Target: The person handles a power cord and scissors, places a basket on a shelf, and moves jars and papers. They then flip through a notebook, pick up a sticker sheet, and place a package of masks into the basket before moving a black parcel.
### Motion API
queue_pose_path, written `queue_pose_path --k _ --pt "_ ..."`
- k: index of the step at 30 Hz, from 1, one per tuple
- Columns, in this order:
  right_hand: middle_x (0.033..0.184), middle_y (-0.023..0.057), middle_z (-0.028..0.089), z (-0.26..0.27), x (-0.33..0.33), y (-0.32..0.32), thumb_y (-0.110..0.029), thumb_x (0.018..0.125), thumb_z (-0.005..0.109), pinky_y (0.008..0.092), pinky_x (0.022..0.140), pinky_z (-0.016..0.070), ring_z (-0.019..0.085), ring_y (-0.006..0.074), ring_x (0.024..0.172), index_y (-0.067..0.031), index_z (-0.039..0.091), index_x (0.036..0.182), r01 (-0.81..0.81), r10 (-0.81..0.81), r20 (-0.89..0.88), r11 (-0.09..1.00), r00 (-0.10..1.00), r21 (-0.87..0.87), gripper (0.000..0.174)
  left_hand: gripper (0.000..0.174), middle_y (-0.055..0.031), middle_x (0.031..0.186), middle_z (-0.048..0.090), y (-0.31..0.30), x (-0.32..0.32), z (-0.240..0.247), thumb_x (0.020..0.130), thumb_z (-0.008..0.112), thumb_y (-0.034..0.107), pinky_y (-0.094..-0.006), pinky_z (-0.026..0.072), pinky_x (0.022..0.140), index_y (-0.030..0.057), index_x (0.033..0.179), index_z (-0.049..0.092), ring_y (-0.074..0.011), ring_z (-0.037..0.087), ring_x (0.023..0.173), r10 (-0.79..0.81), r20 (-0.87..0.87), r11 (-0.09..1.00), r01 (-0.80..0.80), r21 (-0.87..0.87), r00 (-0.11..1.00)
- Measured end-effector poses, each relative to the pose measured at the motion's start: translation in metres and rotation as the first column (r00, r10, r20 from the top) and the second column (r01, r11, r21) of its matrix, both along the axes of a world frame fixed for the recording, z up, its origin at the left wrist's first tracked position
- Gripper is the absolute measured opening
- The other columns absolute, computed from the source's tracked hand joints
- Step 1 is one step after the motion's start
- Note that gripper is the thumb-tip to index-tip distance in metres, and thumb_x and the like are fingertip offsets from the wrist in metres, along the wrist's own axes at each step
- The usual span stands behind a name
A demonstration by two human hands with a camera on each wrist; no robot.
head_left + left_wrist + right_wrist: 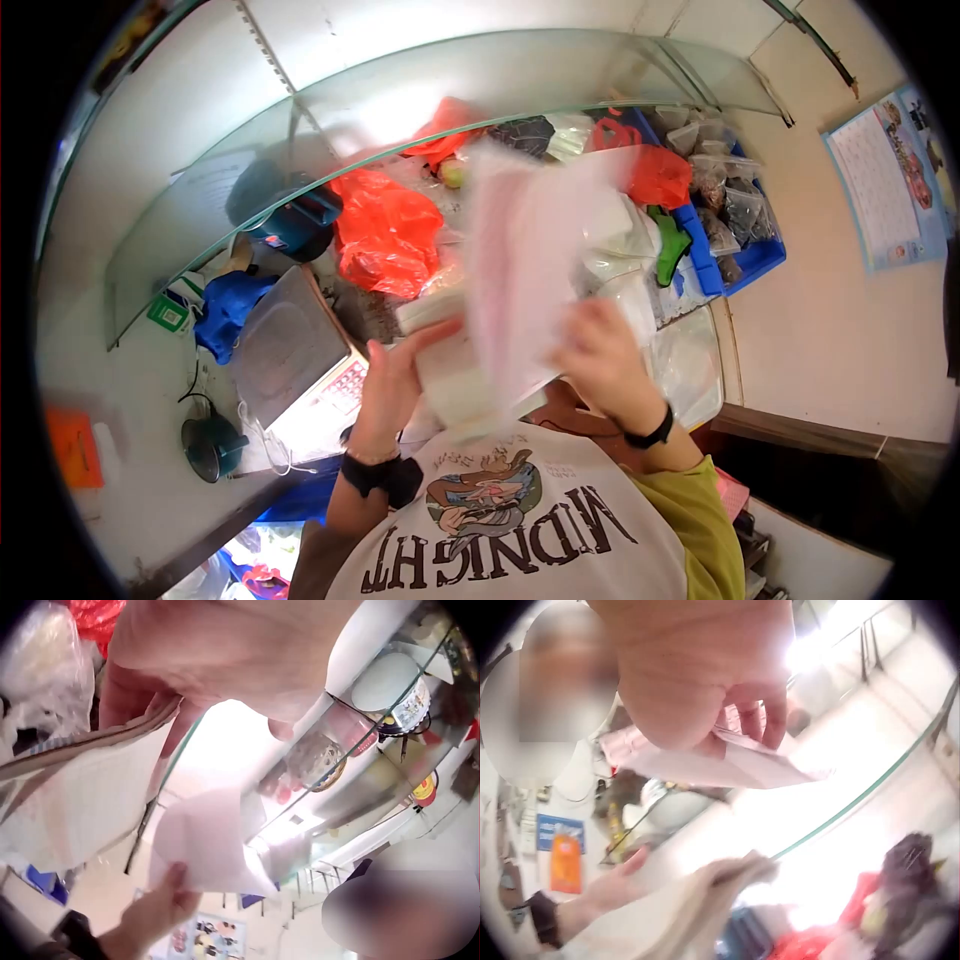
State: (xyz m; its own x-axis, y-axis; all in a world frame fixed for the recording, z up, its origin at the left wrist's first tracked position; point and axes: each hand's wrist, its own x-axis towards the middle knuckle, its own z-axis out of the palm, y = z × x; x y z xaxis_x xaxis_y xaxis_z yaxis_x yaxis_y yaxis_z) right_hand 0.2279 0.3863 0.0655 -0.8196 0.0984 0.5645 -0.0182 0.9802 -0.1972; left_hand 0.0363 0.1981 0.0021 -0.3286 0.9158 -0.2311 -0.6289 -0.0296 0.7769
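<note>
A thick stack of whitish paper [450,380], like a pad or notebook, stands tilted before the person's chest. The left hand [388,395] grips it at its left side, and the left wrist view shows fingers bent over the edge of the stack [97,776]. Between thumb and fingers, the right hand [605,360] pinches loose white-pink sheets [530,250], blurred and raised above the stack. In the right wrist view the pinched sheets [757,769] are apart from the stack [675,915] below them. Writing on the paper is too blurred to read.
Red plastic bags [385,230] lie behind the paper. A blue tray [757,262] with several small bags stands at the right. A glass shelf [330,160] spans the back. At the left are a grey-topped flat box [290,340] and a dark green mug [205,450].
</note>
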Motion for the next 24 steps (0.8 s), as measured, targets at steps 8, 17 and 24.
queue_pose_path --k 8,17,24 --pt "0.123 -0.0002 0.050 0.019 -0.022 -0.052 -0.028 0.069 0.064 0.0304 0.079 0.0386 0.047 0.0169 0.095 -0.0184 0.053 0.128 -0.301 0.217 0.357 0.933 0.909 0.199 0.061 0.052 -0.0141 0.130 0.050 -0.016 0.008 0.025 0.095 0.047 0.032 -0.0394 0.0396 0.101 -0.0015 0.134 0.039 -0.0259 0.050 0.119 0.199 0.189 0.980 -0.193 -0.048 0.962" --pt "0.110 0.0095 0.049 0.053 -0.018 -0.064 -0.039 0.071 0.068 0.0408 0.090 0.0372 0.046 0.0278 0.105 -0.0079 0.053 0.124 -0.253 0.244 0.262 0.968 0.934 0.000 0.063 0.048 -0.0157 0.128 0.052 -0.020 0.000 0.009 0.093 0.050 0.023 -0.0401 0.0447 0.097 -0.0019 0.133 0.039 -0.0290 0.053 0.116 0.022 0.329 1.000 -0.026 0.010 0.944" --pt "0.131 0.0121 0.040 0.020 -0.039 -0.057 -0.018 0.086 0.064 0.0298 0.087 0.0398 0.045 0.0177 0.111 -0.0023 0.022 0.142 0.120 0.029 0.125 0.122 0.992 -0.985 0.071 0.038 -0.0116 0.113 0.061 -0.017 0.008 0.035 0.086 0.059 0.005 -0.0325 0.0483 0.088 -0.0034 0.122 0.050 -0.0202 0.060 0.099 0.281 -0.086 0.960 -0.281 0.010 0.956"
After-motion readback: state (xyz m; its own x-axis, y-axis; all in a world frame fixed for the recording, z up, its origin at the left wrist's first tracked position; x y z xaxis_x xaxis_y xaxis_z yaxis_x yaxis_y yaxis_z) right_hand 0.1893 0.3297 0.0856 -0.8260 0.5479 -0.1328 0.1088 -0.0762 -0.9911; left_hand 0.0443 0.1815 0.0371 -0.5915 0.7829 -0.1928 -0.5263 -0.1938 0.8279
